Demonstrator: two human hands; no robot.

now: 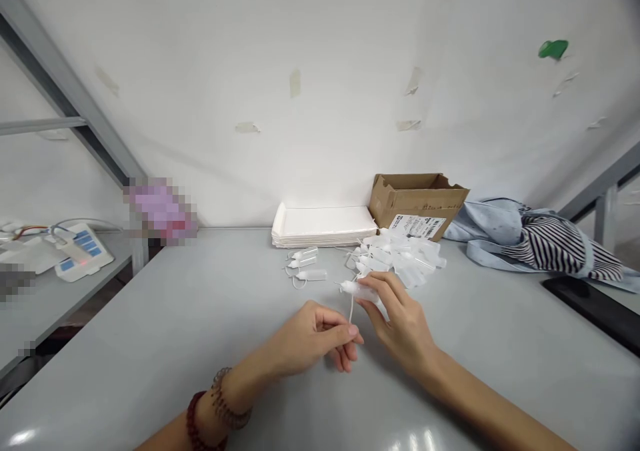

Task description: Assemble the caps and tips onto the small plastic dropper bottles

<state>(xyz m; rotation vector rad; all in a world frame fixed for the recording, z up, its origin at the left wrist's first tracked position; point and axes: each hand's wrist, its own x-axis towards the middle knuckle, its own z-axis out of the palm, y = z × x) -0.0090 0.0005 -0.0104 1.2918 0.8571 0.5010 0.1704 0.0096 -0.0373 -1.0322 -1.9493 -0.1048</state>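
My right hand [403,314] grips a small translucent squeeze bottle [359,291] with a thin tip, lying nearly level and pointing left. From its neck a thin white strap [351,311] hangs down, and my left hand [317,337] pinches the lower end between thumb and fingers. Behind my right hand is a loose pile of similar bottles [395,254], several in number. Left of the pile, a few more bottles [311,275] lie side by side with their tips to the left, their straps curling out.
A stack of white padded envelopes [325,223] rests against the wall beside an open cardboard box [420,201]. At the right lie a bundled blue and striped cloth [555,244] and a dark phone-like slab [595,307]. A white device [85,251] with blue keys stands on the left side table.
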